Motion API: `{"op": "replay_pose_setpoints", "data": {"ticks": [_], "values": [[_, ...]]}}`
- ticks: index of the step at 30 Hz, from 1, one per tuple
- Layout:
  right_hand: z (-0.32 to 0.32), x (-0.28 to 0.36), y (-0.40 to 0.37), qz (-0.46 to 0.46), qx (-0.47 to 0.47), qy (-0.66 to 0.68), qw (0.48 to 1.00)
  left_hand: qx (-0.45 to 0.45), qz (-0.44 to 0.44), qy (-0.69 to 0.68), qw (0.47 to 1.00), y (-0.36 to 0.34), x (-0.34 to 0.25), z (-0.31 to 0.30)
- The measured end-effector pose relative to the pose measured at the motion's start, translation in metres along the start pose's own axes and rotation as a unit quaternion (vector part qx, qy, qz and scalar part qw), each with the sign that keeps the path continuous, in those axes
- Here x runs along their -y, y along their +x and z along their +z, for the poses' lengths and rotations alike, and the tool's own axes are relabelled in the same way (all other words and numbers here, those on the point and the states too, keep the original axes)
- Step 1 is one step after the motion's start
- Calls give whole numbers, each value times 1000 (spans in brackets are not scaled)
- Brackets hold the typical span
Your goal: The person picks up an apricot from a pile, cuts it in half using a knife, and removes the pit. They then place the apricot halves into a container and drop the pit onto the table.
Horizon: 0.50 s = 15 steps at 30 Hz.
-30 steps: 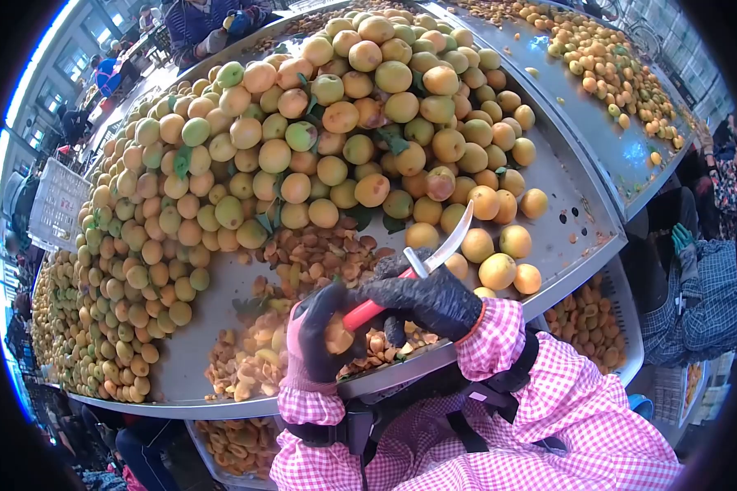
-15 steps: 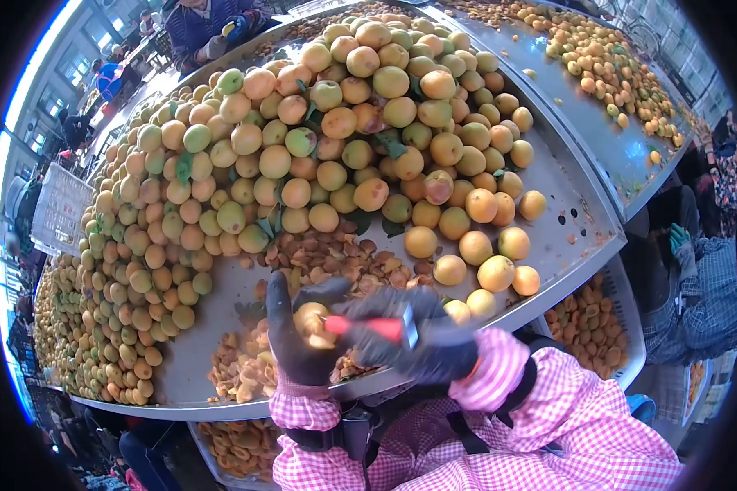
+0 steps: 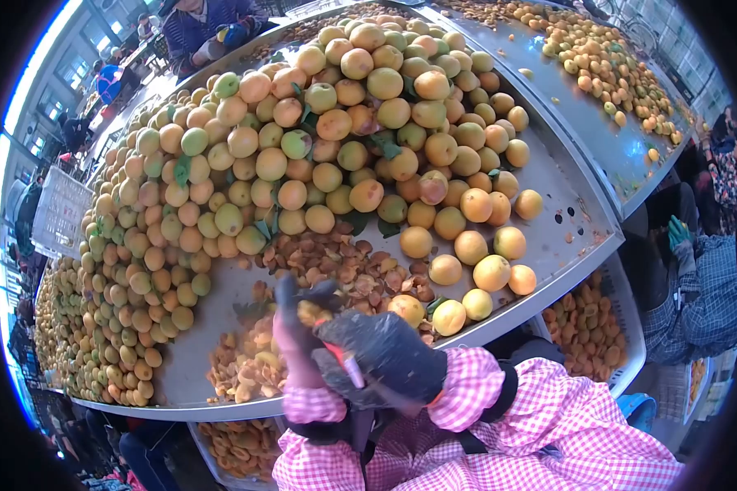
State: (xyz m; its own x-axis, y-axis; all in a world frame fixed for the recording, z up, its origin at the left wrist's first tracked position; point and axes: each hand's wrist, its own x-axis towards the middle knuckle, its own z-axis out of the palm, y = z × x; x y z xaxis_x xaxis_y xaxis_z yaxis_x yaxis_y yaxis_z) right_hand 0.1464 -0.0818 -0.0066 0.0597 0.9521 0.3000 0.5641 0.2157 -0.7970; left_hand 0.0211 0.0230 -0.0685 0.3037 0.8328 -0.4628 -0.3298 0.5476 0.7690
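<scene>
My left hand (image 3: 295, 342), in a dark glove and blurred, is closed around an apricot (image 3: 310, 313) above the near edge of the metal table (image 3: 192, 368). Close against it is my right hand (image 3: 395, 353), black-gloved, with its fingers wrapped round a small red-handled tool (image 3: 334, 352). A pale part of the tool shows between the fingers; its working end is hidden at the fruit. Behind and below my hands lie apricot peelings (image 3: 344, 260). A few loose apricots (image 3: 449, 317) sit just right of my right hand.
A large heap of apricots (image 3: 327, 127) covers the table's middle and left. Below the rim stand crates of orange fruit pieces (image 3: 585, 327). Across the table a person in dark clothing (image 3: 209, 33) handles something. Another person in a checked top (image 3: 708, 286) is at the right.
My right hand has turned downward and come closer to my left hand, tilting the red tool. An apricot now lies right of my right hand where the hand was before.
</scene>
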Motion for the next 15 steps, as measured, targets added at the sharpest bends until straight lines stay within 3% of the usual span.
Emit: {"op": "replay_pose_setpoints", "data": {"ticks": [1,2,4,6,8,10,11,13,14,15], "values": [[-10,2,2,23,-29,107,994,32,-31,-122,992,-6,-7,7],[-19,1,2,45,-55,214,974,58,282,133,948,-19,8,12],[-33,-13,-4,43,-67,262,962,136,381,368,837,-9,1,-7],[-44,-7,-5,146,-56,345,925,119,331,347,870,-10,2,-7],[-24,-14,-11,60,-13,316,947,101,304,245,915,-16,6,6],[-12,-19,-7,-95,-7,128,987,41,129,132,982,-6,3,3],[-6,-20,-9,-92,10,41,995,32,212,234,948,-7,5,5],[9,-26,-16,-85,45,-133,986,-48,367,429,824,-9,9,9],[20,-33,-15,-91,36,-110,989,-67,291,338,892,-4,9,10],[17,-34,-15,-83,-10,-107,991,-78,288,331,895,-6,7,13]]}}
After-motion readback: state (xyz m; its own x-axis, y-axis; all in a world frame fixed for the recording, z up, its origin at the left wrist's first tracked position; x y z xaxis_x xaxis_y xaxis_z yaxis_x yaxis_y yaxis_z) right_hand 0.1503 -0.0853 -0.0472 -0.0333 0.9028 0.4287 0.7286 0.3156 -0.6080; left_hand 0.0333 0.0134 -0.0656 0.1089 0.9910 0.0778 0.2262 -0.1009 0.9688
